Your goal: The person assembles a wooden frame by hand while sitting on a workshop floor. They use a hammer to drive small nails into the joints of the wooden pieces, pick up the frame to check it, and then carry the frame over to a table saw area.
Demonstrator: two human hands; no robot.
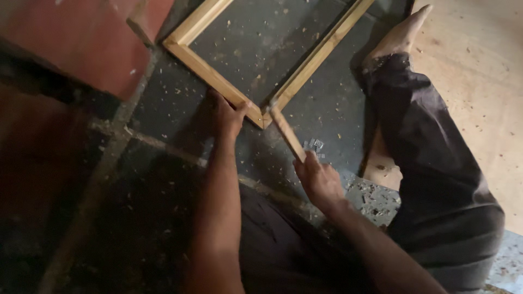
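A light wooden frame [210,69] lies flat on the dark floor, one corner pointing toward me. My left hand [226,115] presses on the frame's near-left rail close to that corner. My right hand [318,179] grips the wooden handle of a hammer [287,133], whose head rests at the frame's corner [268,106]. The hammer head is small and dark, partly hard to make out.
My right leg in dark trousers [430,158] stretches out to the right, its bare foot [400,35] near a plywood sheet [479,81]. A small heap of metal nails or staples [315,145] lies by the hammer handle. Reddish slabs [76,43] sit at upper left. Wood chips litter the floor.
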